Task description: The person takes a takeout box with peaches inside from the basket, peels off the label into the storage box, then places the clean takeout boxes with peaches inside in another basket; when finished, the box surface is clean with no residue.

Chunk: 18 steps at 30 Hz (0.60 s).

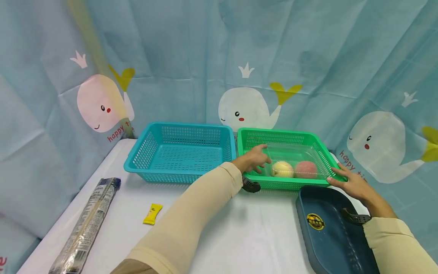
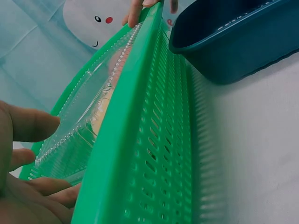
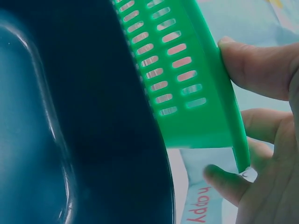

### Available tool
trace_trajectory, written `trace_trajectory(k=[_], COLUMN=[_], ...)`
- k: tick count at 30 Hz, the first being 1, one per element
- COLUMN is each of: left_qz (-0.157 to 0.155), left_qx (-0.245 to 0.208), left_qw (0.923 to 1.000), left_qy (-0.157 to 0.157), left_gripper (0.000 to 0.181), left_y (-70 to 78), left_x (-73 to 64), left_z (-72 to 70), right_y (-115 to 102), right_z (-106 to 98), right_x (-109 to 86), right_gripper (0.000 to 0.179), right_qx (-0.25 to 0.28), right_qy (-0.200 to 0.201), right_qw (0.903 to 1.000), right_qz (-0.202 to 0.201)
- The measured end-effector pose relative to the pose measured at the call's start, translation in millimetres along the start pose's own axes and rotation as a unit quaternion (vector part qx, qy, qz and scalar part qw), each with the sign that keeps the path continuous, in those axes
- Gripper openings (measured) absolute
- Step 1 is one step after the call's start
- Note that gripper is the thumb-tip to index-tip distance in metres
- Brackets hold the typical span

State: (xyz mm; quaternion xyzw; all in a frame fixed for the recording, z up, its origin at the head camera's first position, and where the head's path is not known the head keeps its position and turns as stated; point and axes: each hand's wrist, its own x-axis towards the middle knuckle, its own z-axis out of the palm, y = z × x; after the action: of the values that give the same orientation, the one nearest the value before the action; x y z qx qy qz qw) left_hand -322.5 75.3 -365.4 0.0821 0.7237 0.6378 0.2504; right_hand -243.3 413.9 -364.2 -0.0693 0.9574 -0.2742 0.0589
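My left hand [image 1: 254, 158] reaches over the front rim of the green basket [image 1: 284, 183], fingers spread and loosely bent beside the left end of a clear plastic box [image 1: 291, 149]. In the left wrist view, the fingertips are close to the clear box [image 2: 77, 123]; contact is unclear. A pale yellow fruit [image 1: 282, 169] and a pink, peach-like fruit [image 1: 306, 169] show at the box; the basket wall partly hides them. My right hand [image 1: 354, 185] holds the basket's front right corner, with the thumb against the rim in the right wrist view.
A blue basket [image 1: 191, 177] stands left of the green one. The dark blue tub [image 1: 337, 228] sits under my right forearm, close to the green basket. A yellow wrapped snack [image 1: 152, 214] and a long printed packet [image 1: 89, 224] lie on the white table [image 1: 253, 232]. A whale-print curtain [image 1: 191, 57] hangs behind.
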Motion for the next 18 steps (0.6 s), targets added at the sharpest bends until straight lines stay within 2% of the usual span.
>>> trace_trajectory(k=[4, 10, 13, 18], left_qz=[-0.009, 0.032, 0.054, 0.073], left_qx=[0.021, 0.062, 0.071, 0.082], left_qw=[0.9997, 0.9969, 0.9951, 0.9934], left_qy=[0.005, 0.036, 0.042, 0.035], left_gripper=[0.072, 0.070, 0.069, 0.071], left_y=[-1.3, 6.2, 14.1, 28.6], left_x=[-0.5, -9.9, -19.0, -39.3], left_z=[2.7, 3.8, -3.8, -25.5], right_y=[-0.2, -5.8, -14.2, -33.4], right_z=[1.9, -2.2, -7.4, -17.4], right_x=[-2.4, -3.1, -1.9, -5.3], right_gripper=[0.080, 0.077, 0.076, 0.073], right_qx=[-0.009, -0.026, -0.012, -0.019], right_qy=[0.007, 0.057, 0.078, 0.085], right_qw=[0.9999, 0.9980, 0.9966, 0.9950], right_qz=[0.008, -0.007, -0.022, -0.050])
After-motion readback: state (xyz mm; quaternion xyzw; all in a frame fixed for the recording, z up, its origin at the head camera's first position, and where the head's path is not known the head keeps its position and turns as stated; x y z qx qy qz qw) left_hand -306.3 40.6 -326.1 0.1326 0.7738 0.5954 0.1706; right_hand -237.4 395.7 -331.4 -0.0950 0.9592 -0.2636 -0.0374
